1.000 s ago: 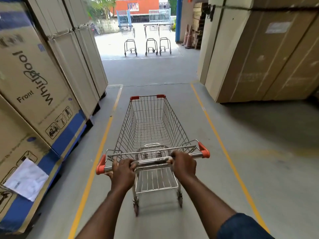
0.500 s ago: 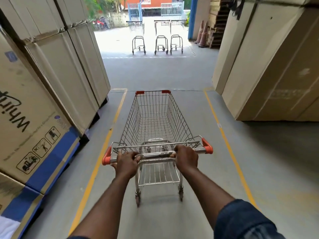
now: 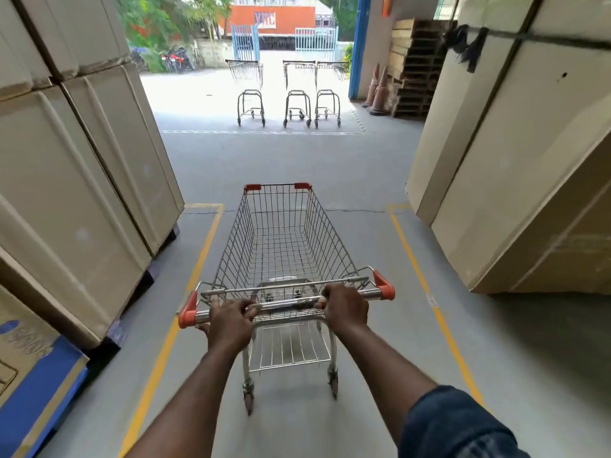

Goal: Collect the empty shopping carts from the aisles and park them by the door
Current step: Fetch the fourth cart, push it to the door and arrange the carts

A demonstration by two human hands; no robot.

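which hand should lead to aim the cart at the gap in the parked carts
Right hand, marginally: both grip the handle, and the gap sits just left of the cart's nose; a right-side push swings it left.

The left stack of boxes (image 3: 76, 193) and the right stack (image 3: 515, 160) run past the view's edges, and the lettering on the blue-banded box (image 3: 29, 368) is blurred and cut off. The left hand (image 3: 231, 320) and right hand (image 3: 345, 307) cover parts of the cart handle (image 3: 287, 304) — fingertips curled out of sight. The sign (image 3: 264, 19) on the orange building (image 3: 297, 16) is too small to read.
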